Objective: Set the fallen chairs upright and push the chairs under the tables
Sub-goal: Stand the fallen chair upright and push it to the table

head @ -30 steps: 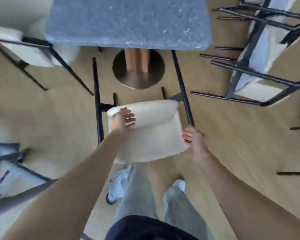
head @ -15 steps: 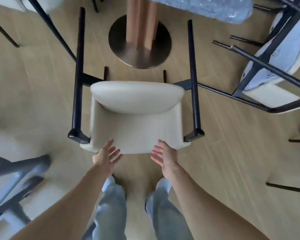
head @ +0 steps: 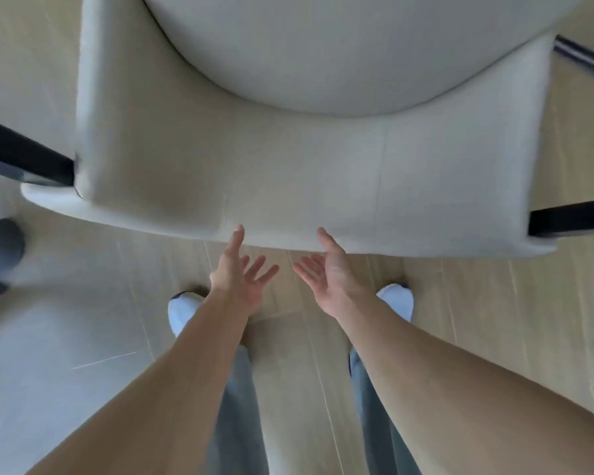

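At twelve o'clock the fallen chair (head: 288, 166) lies on the floor (head: 494, 303). My left hand (head: 235, 286) and right hand (head: 330, 279) hang released, grasping nothing; a one-sided grip risks it twisting or slipping.

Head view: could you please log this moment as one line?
cream upholstered chair: lying on floor | left hand: open, below chair edge | right hand: open

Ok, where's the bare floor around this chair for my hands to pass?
Bare floor lies between the chair edge and the shoes, where the left hand and right hand reach open. More floor lies right of the right shoe. It is tighter at the black legs on either side.
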A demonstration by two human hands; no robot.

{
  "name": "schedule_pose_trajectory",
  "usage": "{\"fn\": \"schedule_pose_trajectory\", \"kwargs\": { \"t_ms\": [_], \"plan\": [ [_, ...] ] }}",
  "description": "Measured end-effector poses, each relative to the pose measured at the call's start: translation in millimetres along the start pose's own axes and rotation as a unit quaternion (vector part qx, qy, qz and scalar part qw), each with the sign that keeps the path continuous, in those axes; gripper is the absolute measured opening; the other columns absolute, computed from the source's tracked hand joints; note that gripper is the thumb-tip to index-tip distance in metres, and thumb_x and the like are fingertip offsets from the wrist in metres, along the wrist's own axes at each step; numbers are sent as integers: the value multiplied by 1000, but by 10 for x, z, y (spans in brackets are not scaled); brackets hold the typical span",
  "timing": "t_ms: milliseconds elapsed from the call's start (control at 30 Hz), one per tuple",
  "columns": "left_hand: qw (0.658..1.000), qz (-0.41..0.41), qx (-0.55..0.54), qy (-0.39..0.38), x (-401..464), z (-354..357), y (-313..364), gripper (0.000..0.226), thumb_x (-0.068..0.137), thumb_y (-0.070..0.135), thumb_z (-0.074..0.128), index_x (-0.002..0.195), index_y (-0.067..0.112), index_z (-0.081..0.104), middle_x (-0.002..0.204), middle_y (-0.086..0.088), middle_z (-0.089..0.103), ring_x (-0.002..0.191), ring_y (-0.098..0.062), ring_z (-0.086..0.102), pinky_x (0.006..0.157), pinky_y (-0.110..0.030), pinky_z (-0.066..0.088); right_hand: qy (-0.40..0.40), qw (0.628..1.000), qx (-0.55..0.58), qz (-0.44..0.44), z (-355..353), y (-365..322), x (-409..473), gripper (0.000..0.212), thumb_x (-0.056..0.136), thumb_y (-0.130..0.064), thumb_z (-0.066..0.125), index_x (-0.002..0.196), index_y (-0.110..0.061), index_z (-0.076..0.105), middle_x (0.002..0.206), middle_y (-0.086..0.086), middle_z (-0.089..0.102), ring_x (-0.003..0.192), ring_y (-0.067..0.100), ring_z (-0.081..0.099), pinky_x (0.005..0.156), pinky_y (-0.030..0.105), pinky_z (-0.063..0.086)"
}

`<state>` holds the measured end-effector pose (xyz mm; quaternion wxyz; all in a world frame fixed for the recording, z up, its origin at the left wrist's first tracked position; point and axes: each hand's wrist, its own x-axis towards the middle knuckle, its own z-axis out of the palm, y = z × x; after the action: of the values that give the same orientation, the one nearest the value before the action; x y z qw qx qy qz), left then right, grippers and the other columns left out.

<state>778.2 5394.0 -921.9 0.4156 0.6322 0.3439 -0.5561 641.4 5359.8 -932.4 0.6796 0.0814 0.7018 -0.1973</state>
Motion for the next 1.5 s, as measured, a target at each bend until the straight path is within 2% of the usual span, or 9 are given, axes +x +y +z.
{"fn": "schedule_pose_trajectory", "kwargs": {
  "t_ms": [167,233,333,467,667,1033,1200,1367,1500],
  "plan": [
    [997,-1,71,33,918,-124,-444,77,77,38,84,139,12,46,148,-10,46,125,-33,57,89,-57,57,1,1000,3,12,-377,261,893,38,81,-46,77,111,-32,59,152,7,40,130,22,50,96,37,54],
    [997,2,72,9,1231,-127,-544,93,73,40,84,148,11,37,151,-7,42,131,-30,52,92,-55,56,-5,1000,0,5,-473,348,1212,58,82,-50,73,133,-29,53,157,4,36,137,21,44,103,40,50],
    [996,55,47,-49,1617,-74,-539,117,59,46,83,157,22,23,154,-2,40,139,-26,44,103,-50,51,-11,998,52,-26,-483,368,1603,60,80,-51,73,131,-32,48,152,-3,42,139,21,42,106,46,47],
    [985,124,28,-119,1957,-20,-367,97,60,45,83,147,27,45,140,8,60,126,-13,60,99,-36,54,-53,989,118,-70,-569,329,1936,81,62,-40,82,136,-26,52,137,-5,60,133,18,48,107,52,45],
    [984,124,4,-131,1998,-68,-299,65,74,30,83,134,20,61,126,4,71,117,-12,66,100,-32,54,-90,973,204,-66,-561,285,1825,64,62,-22,82,123,-19,63,126,0,68,126,17,56,112,49,41],
    [995,73,49,-51,481,-676,-430,68,56,37,90,118,21,66,120,6,72,117,-12,64,98,-33,51,-3,990,138,-32,-855,459,96,63,66,-22,79,127,-20,61,129,-1,67,123,15,59,113,44,41],
    [994,67,84,-7,-662,-899,-299,83,57,40,85,134,21,60,132,2,65,122,-16,60,104,-36,47,32,993,110,8,-929,573,-1031,51,78,-23,77,126,-17,61,128,2,67,122,17,59,113,40,39],
    [989,35,115,84,-1773,-1031,-85,59,59,36,91,108,13,66,117,-7,69,106,-23,66,94,-42,54,96,994,46,40,-828,525,-2123,51,77,-31,81,121,-16,60,126,5,65,122,23,57,101,34,43],
    [982,42,104,153,-2455,-897,127,90,54,41,97,126,6,55,125,-10,64,112,-28,63,90,-44,56,110,993,8,36,-698,343,-2822,54,75,-45,83,114,-16,59,114,2,67,108,20,60,99,35,43]
  ]
}}
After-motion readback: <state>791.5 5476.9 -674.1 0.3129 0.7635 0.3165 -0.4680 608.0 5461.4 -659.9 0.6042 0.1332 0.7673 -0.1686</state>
